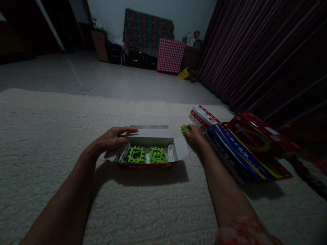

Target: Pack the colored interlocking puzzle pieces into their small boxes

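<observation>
An open cardboard box (146,166) with a white inside sits in front of me on the pale mat. In it lie two green notched puzzle-like pieces, a left piece (137,154) and a right piece (157,155). Folded white strips stand at both ends, the right strip (170,153) more plainly seen. My left hand (112,139) grips the box at its back left corner, fingers along the raised lid and thumb near the left flap. To the right of the box, my right hand (195,134) is closed on another green notched piece (185,129), partly hidden by the fingers.
Beyond my right hand lies a red and white package (203,115). Blue boxes (236,153) and a dark red box (258,131) are piled to the right. The quilted mat (155,211) ends at a tiled floor (143,81); a dark curtain (250,58) hangs at right.
</observation>
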### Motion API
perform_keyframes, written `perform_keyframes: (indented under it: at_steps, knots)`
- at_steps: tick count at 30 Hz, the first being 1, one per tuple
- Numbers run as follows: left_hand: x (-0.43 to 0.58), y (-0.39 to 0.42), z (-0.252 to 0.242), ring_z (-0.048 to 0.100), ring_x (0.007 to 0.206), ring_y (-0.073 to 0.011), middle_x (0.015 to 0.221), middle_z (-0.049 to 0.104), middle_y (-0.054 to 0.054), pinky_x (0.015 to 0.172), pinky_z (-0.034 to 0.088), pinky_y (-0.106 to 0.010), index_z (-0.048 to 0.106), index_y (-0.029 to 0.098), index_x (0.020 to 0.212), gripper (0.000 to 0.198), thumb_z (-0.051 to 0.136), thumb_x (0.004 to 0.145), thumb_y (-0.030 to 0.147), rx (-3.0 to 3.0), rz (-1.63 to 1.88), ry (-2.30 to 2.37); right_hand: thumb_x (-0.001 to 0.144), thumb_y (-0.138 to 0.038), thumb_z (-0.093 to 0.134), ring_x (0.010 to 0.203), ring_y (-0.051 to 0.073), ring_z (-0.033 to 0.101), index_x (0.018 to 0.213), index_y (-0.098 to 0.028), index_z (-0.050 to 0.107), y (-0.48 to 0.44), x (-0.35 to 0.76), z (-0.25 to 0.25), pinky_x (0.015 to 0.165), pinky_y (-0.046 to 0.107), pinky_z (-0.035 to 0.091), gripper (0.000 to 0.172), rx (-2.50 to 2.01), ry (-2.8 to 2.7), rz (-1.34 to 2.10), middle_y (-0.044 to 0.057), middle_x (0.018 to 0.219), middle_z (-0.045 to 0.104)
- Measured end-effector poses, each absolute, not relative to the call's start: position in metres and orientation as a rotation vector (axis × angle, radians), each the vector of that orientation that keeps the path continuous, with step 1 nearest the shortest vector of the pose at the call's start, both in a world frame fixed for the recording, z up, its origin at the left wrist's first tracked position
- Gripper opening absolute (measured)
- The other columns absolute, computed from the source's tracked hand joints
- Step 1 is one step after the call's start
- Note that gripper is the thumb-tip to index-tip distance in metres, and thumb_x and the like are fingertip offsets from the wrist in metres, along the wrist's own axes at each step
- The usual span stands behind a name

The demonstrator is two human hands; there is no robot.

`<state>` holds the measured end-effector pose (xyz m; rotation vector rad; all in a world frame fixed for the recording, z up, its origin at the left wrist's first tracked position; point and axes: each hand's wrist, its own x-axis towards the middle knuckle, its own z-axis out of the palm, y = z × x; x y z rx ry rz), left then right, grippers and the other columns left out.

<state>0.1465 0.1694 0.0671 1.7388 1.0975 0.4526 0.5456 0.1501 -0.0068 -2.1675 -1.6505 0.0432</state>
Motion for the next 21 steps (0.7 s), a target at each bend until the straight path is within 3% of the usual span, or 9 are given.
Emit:
perform_keyframes:
  at_steps: [8, 13, 21]
  knots:
    - [0.145, 0.171, 0.062, 0.059, 0.074, -0.0157, 0.119, 0.069, -0.009, 0.061, 0.044, -0.025, 0.070, 0.018, 0.121, 0.060, 0.058, 0.063, 0.019, 1.732, 0.489, 1.062, 0.078, -0.028, 0.063, 0.111, 0.029, 0.064, 0.116, -0.010, 0.066, 0.133, 0.531, 0.027, 0.098, 0.042, 0.048, 0.043, -1.981, -1.504, 0.031, 0.018, 0.118, 0.069]
    - [0.143, 0.173, 0.058, 0.061, 0.081, -0.0172, 0.116, 0.069, -0.008, 0.064, 0.044, -0.026, 0.068, 0.018, 0.123, 0.060, 0.057, 0.065, 0.018, 1.737, 0.483, 1.021, 0.075, -0.038, 0.068, 0.096, 0.028, 0.068, 0.112, -0.016, 0.067, 0.117, 0.495, 0.062, 0.087, 0.047, 0.055, 0.043, -1.605, -1.477, 0.123, 0.012, 0.109, 0.072]
    - [0.142, 0.175, 0.054, 0.059, 0.071, -0.0149, 0.099, 0.072, -0.006, 0.062, 0.044, -0.026, 0.065, 0.015, 0.126, 0.063, 0.056, 0.064, 0.017, 1.692, 0.497, 0.958, 0.079, -0.027, 0.069, 0.107, 0.024, 0.063, 0.111, -0.020, 0.063, 0.079, 0.394, 0.102, 0.095, 0.043, 0.051, 0.033, -1.107, -2.044, 0.248, 0.010, 0.115, 0.067]
